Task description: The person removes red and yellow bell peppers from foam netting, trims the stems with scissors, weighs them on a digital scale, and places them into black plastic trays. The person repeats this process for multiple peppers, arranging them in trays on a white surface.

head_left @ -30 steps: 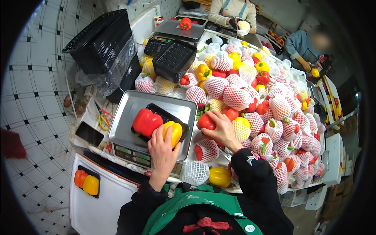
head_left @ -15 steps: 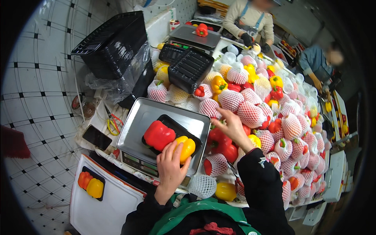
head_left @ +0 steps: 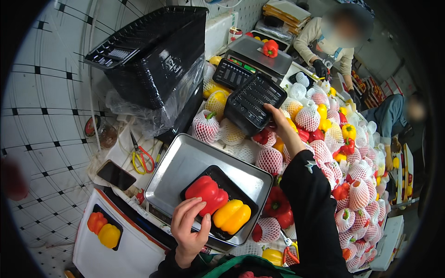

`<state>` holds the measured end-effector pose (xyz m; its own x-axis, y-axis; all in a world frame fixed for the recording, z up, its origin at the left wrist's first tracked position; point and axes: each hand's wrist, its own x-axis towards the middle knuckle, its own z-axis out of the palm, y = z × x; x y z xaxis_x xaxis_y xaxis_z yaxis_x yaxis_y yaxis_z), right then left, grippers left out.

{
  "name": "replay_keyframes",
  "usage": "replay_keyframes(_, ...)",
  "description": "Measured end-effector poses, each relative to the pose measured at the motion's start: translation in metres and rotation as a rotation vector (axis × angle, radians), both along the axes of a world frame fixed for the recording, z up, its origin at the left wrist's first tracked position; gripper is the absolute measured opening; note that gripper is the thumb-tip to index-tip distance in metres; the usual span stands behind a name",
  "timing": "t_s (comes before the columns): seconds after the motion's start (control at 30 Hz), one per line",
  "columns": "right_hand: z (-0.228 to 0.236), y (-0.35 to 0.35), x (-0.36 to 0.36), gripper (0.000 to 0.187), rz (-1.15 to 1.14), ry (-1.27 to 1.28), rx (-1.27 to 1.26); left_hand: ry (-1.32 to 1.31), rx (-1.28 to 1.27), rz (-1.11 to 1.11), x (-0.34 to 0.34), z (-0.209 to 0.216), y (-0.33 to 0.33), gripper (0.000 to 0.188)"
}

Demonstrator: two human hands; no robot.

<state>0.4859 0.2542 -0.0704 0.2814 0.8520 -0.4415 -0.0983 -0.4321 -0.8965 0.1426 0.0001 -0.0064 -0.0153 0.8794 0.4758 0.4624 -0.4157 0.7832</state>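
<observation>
My left hand (head_left: 189,231) has its fingers apart, with the fingertips against the lower left side of a red bell pepper (head_left: 207,194). A yellow bell pepper (head_left: 232,217) lies beside it, both in a black tray (head_left: 248,197) on the steel pan of a scale (head_left: 171,167). Farther off, my right hand (head_left: 283,125) grips the right edge of a stack of black trays (head_left: 255,103); some of its fingers are hidden. The stack rests among peppers wrapped in foam nets.
A tall wrapped stack of black trays (head_left: 153,69) stands at the left. Near it lie a phone (head_left: 116,175) and scissors (head_left: 142,157). A packed tray of peppers (head_left: 109,236) sits on a white lid. Many netted peppers (head_left: 345,220) fill the right. Two people work beyond.
My right hand has moved up and away from the peppers to the stack of black trays. My left hand has left the yellow pepper and shifted to the red one. The view has tilted.
</observation>
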Motion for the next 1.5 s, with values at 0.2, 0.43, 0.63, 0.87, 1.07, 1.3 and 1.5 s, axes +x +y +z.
replay_keyframes(0.2,-0.008,-0.001,0.015,0.046,-0.111,0.269,0.05,-0.026,-0.013,-0.007,0.001,-0.009,0.014,0.026)
replay_keyframes(0.43,0.022,0.022,0.068,0.056,-0.243,0.337,0.084,-0.184,-0.072,0.034,0.003,-0.01,0.017,0.019)
replay_keyframes(0.63,0.025,0.027,0.091,0.062,-0.331,-0.18,0.138,-0.143,-0.066,0.039,0.004,-0.012,0.018,0.019)
replay_keyframes(0.87,0.018,0.044,0.116,0.08,-0.267,-0.289,-0.117,-0.097,-0.071,0.046,0.007,-0.015,0.022,0.019)
replay_keyframes(1.07,0.062,0.017,0.089,0.067,-0.24,-1.451,-0.127,-0.141,-0.06,0.045,0.007,-0.017,0.023,0.018)
replay_keyframes(1.3,0.056,0.037,0.063,0.055,0.087,-1.723,0.464,-0.174,-0.024,0.085,0.006,-0.017,0.021,0.017)
replay_keyframes(1.5,0.049,0.045,0.09,0.062,0.277,-1.518,0.196,-0.195,-0.03,0.031,0.002,-0.018,0.021,0.016)
